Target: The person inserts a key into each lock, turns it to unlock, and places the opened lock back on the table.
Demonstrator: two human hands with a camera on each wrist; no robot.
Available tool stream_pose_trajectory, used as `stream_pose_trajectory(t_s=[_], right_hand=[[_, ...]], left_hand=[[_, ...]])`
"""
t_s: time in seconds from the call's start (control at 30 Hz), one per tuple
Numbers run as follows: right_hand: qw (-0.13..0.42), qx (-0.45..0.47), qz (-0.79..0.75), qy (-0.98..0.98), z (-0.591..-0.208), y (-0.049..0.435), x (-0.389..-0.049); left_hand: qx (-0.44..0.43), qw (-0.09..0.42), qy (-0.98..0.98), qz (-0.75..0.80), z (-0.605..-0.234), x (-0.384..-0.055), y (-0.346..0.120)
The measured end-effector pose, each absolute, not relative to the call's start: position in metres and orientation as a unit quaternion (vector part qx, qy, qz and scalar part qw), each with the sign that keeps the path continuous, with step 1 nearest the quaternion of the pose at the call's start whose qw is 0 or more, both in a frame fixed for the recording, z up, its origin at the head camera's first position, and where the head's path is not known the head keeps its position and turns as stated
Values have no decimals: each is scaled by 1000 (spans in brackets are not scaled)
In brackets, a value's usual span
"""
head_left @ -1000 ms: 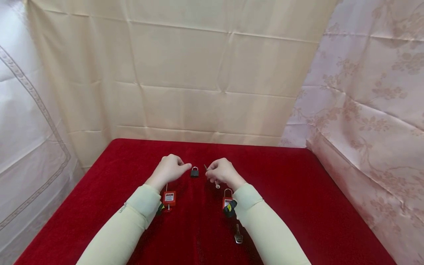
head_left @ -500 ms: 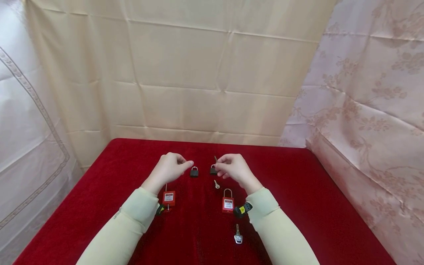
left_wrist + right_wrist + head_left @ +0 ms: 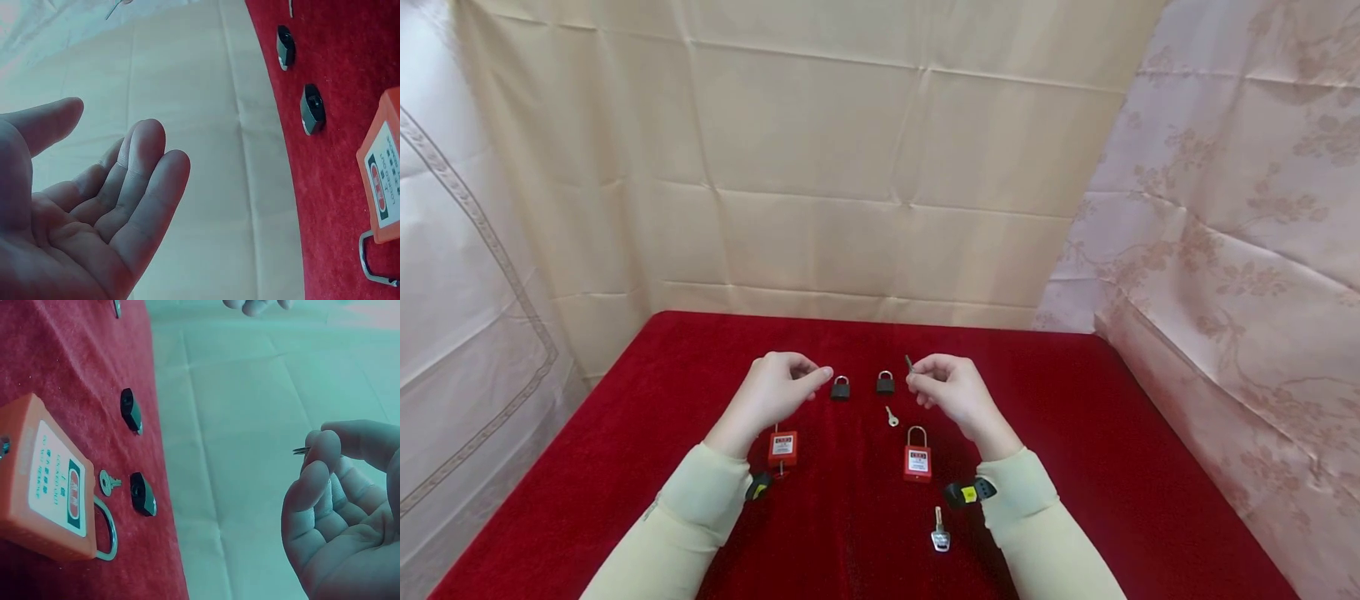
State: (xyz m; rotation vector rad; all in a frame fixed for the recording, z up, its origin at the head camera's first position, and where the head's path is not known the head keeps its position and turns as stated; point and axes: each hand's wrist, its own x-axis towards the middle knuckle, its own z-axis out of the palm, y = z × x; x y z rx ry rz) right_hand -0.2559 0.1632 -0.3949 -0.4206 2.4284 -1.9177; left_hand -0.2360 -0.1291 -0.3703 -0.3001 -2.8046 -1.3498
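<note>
My right hand pinches a small key between thumb and fingertips; most of it is hidden by them. It hovers to the right of a small black padlock. My left hand holds nothing, its fingers loosely bent and the thumb apart. Just right of its thumb in the head view stands another small black padlock. A small silver key lies in front of the right black padlock. Nearer to me, a red padlock lies below my right hand.
Another red padlock, with a key at its lower end, lies near my left wrist. A larger key lies at the front right. Red cloth covers the table, with beige fabric hanging behind it.
My right hand has moved right with the key, uncovering the right black padlock, the small silver key and the right red padlock. My left hand has shifted only slightly.
</note>
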Motion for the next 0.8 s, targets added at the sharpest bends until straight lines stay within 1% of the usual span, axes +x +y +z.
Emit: stream_pose_trajectory(t_s=[0.2, 0.8], right_hand=[[13, -137, -629, 765, -401, 169, -252], [16, -130, -636, 761, -405, 177, -253]], left_hand=[[-104, 17, -895, -433, -372, -233, -129], [-112, 8, -894, -433, -377, -236, -120]])
